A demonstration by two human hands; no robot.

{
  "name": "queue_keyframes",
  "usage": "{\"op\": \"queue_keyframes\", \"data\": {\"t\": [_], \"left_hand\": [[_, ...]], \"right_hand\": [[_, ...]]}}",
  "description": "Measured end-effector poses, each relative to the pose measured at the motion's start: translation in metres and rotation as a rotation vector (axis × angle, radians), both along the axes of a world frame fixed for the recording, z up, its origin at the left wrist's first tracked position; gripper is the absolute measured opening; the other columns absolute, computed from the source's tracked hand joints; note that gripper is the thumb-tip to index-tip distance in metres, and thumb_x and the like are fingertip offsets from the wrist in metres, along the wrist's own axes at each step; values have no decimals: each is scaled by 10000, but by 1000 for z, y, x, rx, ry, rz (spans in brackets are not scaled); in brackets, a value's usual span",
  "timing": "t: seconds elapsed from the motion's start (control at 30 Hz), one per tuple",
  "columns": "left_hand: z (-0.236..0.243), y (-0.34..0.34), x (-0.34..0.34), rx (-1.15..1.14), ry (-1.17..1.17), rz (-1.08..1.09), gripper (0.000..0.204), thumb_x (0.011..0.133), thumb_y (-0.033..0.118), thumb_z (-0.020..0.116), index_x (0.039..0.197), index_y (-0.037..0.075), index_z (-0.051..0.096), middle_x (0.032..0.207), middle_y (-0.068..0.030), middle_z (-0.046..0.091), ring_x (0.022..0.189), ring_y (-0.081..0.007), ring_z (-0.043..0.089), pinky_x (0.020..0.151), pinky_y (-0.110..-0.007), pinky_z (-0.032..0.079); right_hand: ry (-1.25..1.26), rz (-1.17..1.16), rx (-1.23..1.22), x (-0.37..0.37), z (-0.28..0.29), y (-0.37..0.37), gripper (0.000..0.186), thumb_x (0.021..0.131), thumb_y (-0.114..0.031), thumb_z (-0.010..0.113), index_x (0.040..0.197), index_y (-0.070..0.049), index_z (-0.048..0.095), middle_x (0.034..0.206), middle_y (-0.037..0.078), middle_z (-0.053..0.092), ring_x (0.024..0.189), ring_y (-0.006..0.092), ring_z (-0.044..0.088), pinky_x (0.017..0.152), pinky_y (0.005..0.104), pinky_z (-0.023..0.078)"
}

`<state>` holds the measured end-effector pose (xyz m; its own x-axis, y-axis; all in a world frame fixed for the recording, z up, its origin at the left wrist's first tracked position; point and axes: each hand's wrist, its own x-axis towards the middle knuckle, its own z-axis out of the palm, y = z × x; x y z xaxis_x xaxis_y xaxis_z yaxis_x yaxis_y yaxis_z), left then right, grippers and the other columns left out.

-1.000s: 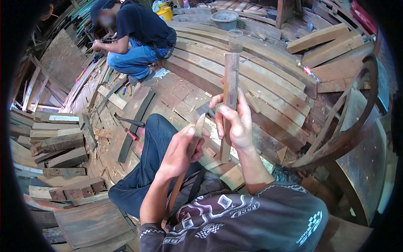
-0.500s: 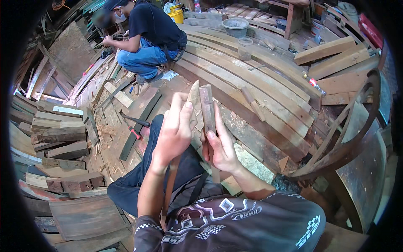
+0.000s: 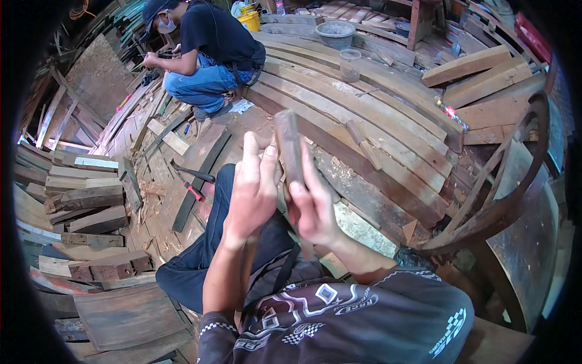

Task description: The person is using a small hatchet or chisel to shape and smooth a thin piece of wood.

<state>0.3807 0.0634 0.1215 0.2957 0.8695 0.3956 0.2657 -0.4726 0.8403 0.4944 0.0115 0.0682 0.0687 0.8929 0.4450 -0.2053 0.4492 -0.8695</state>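
My right hand (image 3: 312, 212) grips a dark, worn wooden block (image 3: 287, 138), held upright with its blunt top end tilted toward me. Thumb and fingers press along its sides. Close beside it on the left is my left hand (image 3: 250, 191), thumb and forefinger pinched together at the block's edge. The pale pointed wooden piece that this hand holds is almost wholly hidden behind the block and fingers. Both hands are raised above my lap, nearly touching.
Ahead, a co-worker (image 3: 212, 67) squats, holding something small. Curved planks (image 3: 364, 115) carry a wooden-handled tool (image 3: 364, 144), a grey basin (image 3: 335, 34) and a clear tub (image 3: 350, 65). A red-handled tool (image 3: 194, 192) lies left of my knee. Timber offcuts (image 3: 97, 197) pile further left.
The dark block has shifted left and tipped, its end swinging in front of the pale pointed piece, which showed plainly before. My right hand has moved closer to my left.
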Motion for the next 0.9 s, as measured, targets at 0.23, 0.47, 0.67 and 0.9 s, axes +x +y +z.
{"op": "queue_keyframes", "data": {"t": [0.23, 0.47, 0.67, 0.9], "left_hand": [[5, -12, 0, -66, -60, 10, 189, 1016, 138, 435, 1083, -38, 434, 589, -74, 516, 514, -127, 462, 474, -310, 363], [10, -16, -1, -63, -156, -20, 239, 1016, 127, 426, 1195, -32, 417, 600, -34, 504, 530, -89, 441, 485, -269, 354], [8, -14, 5, -69, -135, -72, 257, 1014, 105, 423, 1223, -44, 405, 594, -32, 493, 529, -77, 419, 469, -269, 344], [6, -13, 7, -67, -79, -40, 249, 1011, 104, 422, 1214, -40, 422, 592, -56, 516, 522, -98, 479, 482, -282, 382]], "right_hand": [[212, -43, 48, 1, 8, 6, 640, 994, -123, 349, 1551, -50, 42, 720, -14, 474, 522, 39, 404, 486, 196, 364], [131, -46, 24, -7, -2, 1, 619, 991, -112, 358, 1545, -28, 94, 796, 9, 548, 567, 42, 430, 513, 201, 379], [95, -144, 91, -1, 3, 16, 608, 984, -100, 360, 1538, -7, 127, 866, 29, 548, 683, 66, 446, 614, 210, 402], [142, -52, -8, 2, 7, 7, 608, 992, -104, 352, 1543, -20, 108, 838, 11, 532, 662, 56, 428, 591, 207, 393]]}}
